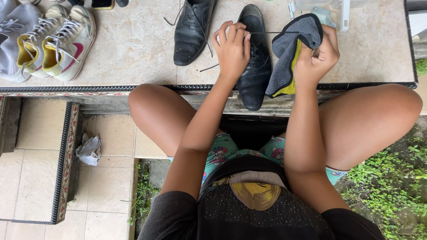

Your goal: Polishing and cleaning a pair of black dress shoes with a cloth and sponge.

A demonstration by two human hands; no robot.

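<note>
A black leather dress shoe (255,75) lies on the tiled ledge (138,49) in front of me, toe toward me. My left hand (232,50) rests on its laced upper and pinches a black shoelace (271,32) stretched to the right. My right hand (318,55) grips a grey cloth with a yellow underside (291,49) that hangs beside the shoe. The matching black shoe (192,29) lies just left, its laces loose on the tile.
White and yellow sneakers with a pink mark (58,40) and a grey shoe (13,35) sit at the ledge's left end. A clear plastic item (329,11) stands at the back right. A crumpled white cloth (90,150) lies on the lower floor; plants (391,186) grow at right.
</note>
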